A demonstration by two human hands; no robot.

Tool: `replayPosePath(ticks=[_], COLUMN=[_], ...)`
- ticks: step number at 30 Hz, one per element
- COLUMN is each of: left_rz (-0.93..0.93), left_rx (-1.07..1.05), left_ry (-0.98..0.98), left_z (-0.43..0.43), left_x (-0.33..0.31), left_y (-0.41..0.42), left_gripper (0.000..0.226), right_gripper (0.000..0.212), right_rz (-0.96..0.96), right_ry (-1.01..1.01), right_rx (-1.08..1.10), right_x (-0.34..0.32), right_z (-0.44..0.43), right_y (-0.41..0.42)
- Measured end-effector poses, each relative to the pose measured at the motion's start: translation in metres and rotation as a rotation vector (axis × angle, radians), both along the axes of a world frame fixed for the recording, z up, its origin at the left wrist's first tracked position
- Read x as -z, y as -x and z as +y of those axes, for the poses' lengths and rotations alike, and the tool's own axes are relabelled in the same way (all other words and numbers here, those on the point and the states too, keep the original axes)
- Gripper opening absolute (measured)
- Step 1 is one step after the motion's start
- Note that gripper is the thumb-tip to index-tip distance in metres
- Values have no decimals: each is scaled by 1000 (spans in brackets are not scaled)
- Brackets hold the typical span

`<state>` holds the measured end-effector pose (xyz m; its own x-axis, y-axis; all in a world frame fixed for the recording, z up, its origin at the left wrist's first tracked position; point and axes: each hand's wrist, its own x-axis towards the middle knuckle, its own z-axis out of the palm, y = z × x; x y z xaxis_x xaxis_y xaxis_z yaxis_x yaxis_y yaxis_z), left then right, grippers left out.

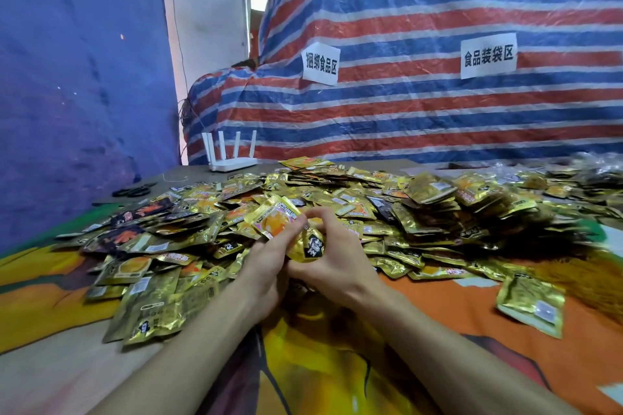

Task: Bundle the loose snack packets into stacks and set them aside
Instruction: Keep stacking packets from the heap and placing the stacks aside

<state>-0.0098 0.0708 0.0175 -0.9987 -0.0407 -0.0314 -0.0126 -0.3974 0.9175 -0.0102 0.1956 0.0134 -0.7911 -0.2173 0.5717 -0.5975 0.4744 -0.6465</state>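
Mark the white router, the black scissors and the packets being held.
white router (232, 165): head view, on its flat base.
black scissors (134, 192): head view, on the handle loops.
held packets (278, 221): head view, on the front packet's orange face.

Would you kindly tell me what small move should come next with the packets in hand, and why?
Probably square the held packets between left hand and right hand: both grip them, yet they sit askew, one tilted toward the left. Aligned edges would let more from the loose pile stack neatly.
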Motion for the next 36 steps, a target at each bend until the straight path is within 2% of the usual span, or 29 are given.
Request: replayPosePath(ticks=[2,4,6,9,13,16,18,20,23,26,29,33,36], left_rz=[22,92,135,105,93,89,96,106,172,371,476,439,339], left_rx=[15,39,40,-24,-77,-105,-124,-140,-190,-276,-279,-333,-422], left_ry=[52,16,11,45,67,89,105,115,246,664,832,925,1067], left_z=[2,2,-1,-5,-7,-8,-8,-7,-6,-5,-4,-11,-17], left_x=[1,4,3,5,5,5,5,4,4,10,14,14,17], left_y=[-1,1,1,5,6,6,6,6,5,5,4,7,9], left_gripper=[52,63,65,54,25,22,20,16,8,13,20,25,21], right_gripper=[63,57,50,36,31,29,31,33,33,36,40,55,71], right_rz=[-15,3,30,54,105,83,116,161,136,100,126,52,-56], right_ry=[9,-11,-113,-288,-410,-559,-717,-788,-817,-787,-689,-547,-539], right_rx=[52,112,211,431,639,767,863,916,902,886,799,507,420], right_x=[-4,-9,-16,-25,-31,-22,-12,-4,-1,-4,-9,-11,-13], right_z=[5,12,21,41,72,86,87,84,76,69,57,32,17], right_y=[0,4,10,25,49,62,65,64,62,57,53,60,74])
